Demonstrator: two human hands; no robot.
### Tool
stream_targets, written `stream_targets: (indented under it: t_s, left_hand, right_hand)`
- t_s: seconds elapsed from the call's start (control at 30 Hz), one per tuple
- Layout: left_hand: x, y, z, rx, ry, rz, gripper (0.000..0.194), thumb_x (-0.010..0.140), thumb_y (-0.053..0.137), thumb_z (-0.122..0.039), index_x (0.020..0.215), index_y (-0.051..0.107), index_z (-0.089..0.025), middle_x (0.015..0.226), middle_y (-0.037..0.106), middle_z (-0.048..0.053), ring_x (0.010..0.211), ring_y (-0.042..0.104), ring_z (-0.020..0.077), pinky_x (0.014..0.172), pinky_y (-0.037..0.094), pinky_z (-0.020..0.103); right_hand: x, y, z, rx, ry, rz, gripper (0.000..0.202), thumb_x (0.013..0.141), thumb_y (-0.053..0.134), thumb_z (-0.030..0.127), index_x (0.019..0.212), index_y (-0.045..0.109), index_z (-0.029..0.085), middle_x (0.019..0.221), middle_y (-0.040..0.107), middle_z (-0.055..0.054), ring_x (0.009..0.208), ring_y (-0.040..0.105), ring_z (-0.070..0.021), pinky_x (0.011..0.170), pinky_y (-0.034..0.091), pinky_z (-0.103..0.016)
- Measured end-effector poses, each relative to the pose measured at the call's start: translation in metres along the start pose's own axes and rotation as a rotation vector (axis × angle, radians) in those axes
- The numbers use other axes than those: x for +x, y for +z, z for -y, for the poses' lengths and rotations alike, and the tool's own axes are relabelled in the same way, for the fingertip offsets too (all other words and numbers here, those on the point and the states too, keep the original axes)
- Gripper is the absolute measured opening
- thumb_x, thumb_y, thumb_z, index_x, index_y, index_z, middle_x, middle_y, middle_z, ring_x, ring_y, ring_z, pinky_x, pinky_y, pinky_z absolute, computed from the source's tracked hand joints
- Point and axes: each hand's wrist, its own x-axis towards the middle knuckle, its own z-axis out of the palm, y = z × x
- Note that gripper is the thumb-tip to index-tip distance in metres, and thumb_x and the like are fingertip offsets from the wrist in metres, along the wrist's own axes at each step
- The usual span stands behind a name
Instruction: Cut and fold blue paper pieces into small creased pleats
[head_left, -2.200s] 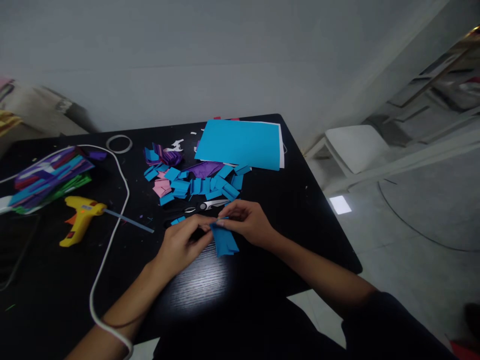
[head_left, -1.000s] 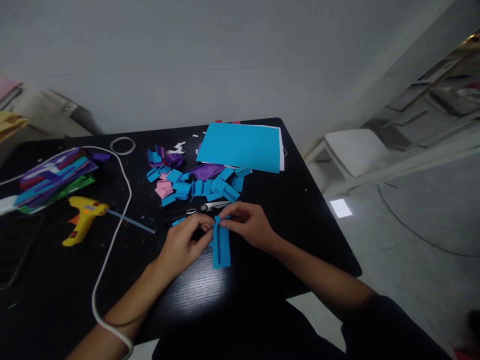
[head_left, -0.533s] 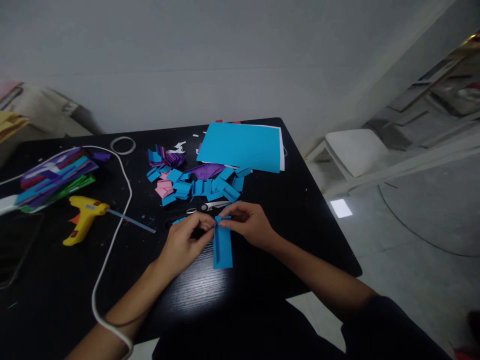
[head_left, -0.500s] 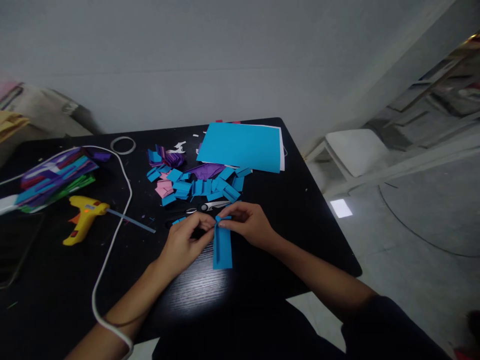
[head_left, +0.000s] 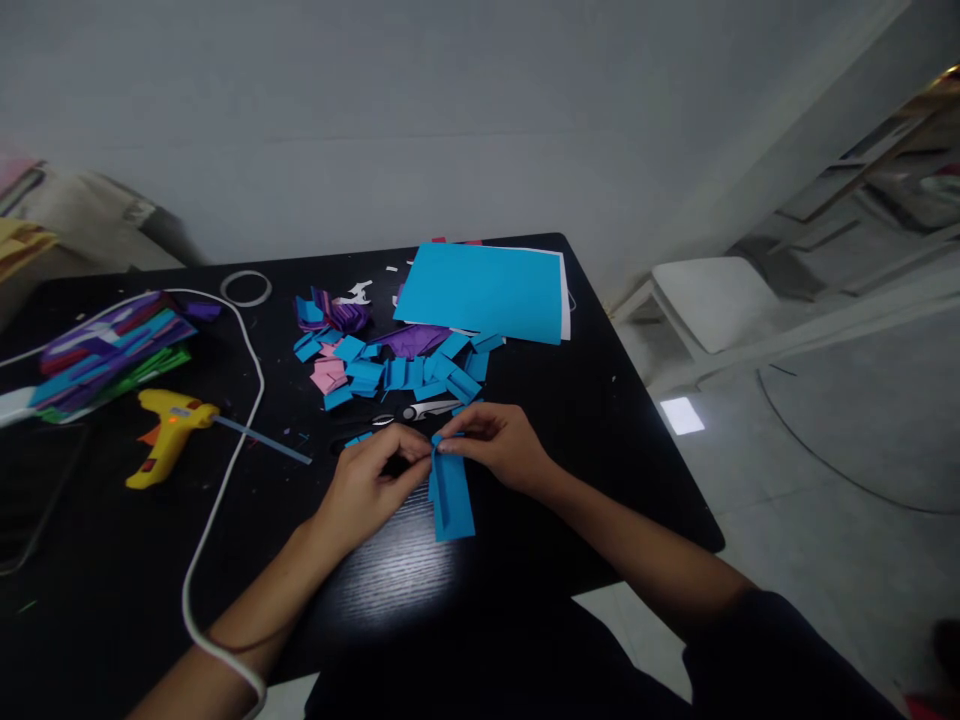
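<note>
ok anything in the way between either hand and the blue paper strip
Nothing visible: the left hand and right hand both hold the blue paper strip by its far end. The scissors lie beyond, not between.

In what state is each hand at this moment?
Left hand: closed, holding the blue paper near its top.
Right hand: closed, holding the same paper there too.

A plain gray wall (head_left: 480,170) spans the 12 o'clock side of a dim room, behind a black table (head_left: 592,460) whose rounded corner points to 4 o'clock. Near 3 o'clock, a white stool (head_left: 712,302) stands by a gray floor (head_left: 795,570) bearing a bright patch (head_left: 682,416) and a curving dark cable (head_left: 840,472). Blurred furnishings (head_left: 862,215) crowd 2 o'clock. At 7 o'clock, glare (head_left: 397,575) whitens the table's streaked surface.
</note>
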Motion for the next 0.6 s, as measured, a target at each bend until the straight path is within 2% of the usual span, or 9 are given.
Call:
stream_targets:
  t_s: [0.17,0.27,0.4,0.5,0.6]
  left_hand:
    - [-0.0002,-0.0003,0.0006,0.002,0.034,0.012,0.008,0.09,0.069,-0.014,0.086,0.065,-0.019,0.083,0.073,0.002,0.074,0.07,0.0141,0.068,0.055,0.023]
    - [-0.0006,-0.0012,0.0001,0.011,0.04,0.001,0.011,0.091,0.069,-0.014,0.099,0.065,-0.02,0.086,0.071,0.001,0.076,0.069,0.0137,0.071,0.056,0.024]
    - [-0.0007,-0.004,0.0008,0.079,0.153,0.051,0.031,0.094,0.066,-0.012,0.124,0.063,-0.022,0.105,0.069,0.005,0.092,0.069,0.0159,0.081,0.058,0.027]
    - [-0.0004,-0.0057,0.0029,0.165,0.232,0.101,0.034,0.096,0.063,-0.011,0.128,0.064,-0.024,0.113,0.066,0.008,0.101,0.068,0.0175,0.086,0.057,0.028]
    - [0.0003,-0.0064,0.0034,0.197,0.24,0.1,0.031,0.097,0.062,-0.011,0.125,0.065,-0.022,0.111,0.065,0.008,0.1,0.068,0.0177,0.085,0.057,0.028]
  right_hand:
    - [0.0003,0.0001,0.001,-0.007,0.012,0.001,0.017,0.07,0.09,0.027,0.08,0.079,0.019,0.083,0.079,-0.002,0.077,0.074,-0.0163,0.078,0.06,-0.031]
    - [0.0001,0.0005,0.0025,-0.007,0.018,0.0,0.016,0.071,0.089,0.027,0.08,0.079,0.018,0.083,0.079,-0.002,0.077,0.074,-0.0166,0.079,0.06,-0.031]
    - [0.0004,0.001,0.0014,0.024,0.029,-0.006,0.017,0.069,0.09,0.026,0.078,0.078,0.018,0.08,0.078,-0.001,0.077,0.074,-0.0162,0.081,0.06,-0.031]
    - [0.0012,0.0008,-0.0007,0.051,0.033,-0.006,0.02,0.067,0.091,0.026,0.078,0.076,0.018,0.08,0.078,-0.001,0.078,0.075,-0.0157,0.083,0.06,-0.031]
    - [0.0017,0.0003,-0.0016,0.054,0.035,-0.005,0.022,0.067,0.091,0.027,0.078,0.074,0.017,0.081,0.078,-0.001,0.078,0.075,-0.0157,0.083,0.06,-0.031]
